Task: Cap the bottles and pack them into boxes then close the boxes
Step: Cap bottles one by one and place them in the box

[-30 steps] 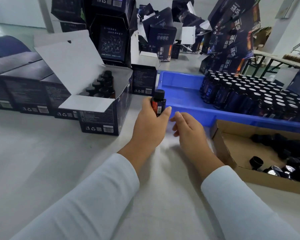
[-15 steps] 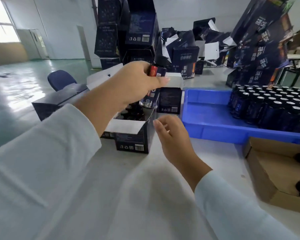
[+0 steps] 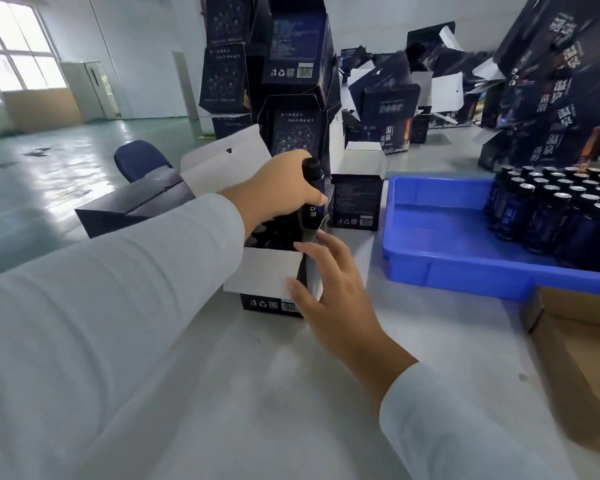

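a capped bottle (image 3: 311, 194) is gripped by the left hand (image 3: 281, 188) above the open box (image 3: 274, 271), already partly filled. the box's flap is touched by the right hand (image 3: 333, 289), fingers spread. many uncapped bottles (image 3: 561, 209) remain right of it.

A pale grey worktable (image 3: 257, 393) carries an open dark cardboard box (image 3: 271, 303) at centre, a smaller dark box (image 3: 355, 202) at one o'clock, a blue plastic tray (image 3: 440, 268) at two o'clock, and a brown cardboard carton (image 3: 579, 358) at three o'clock.
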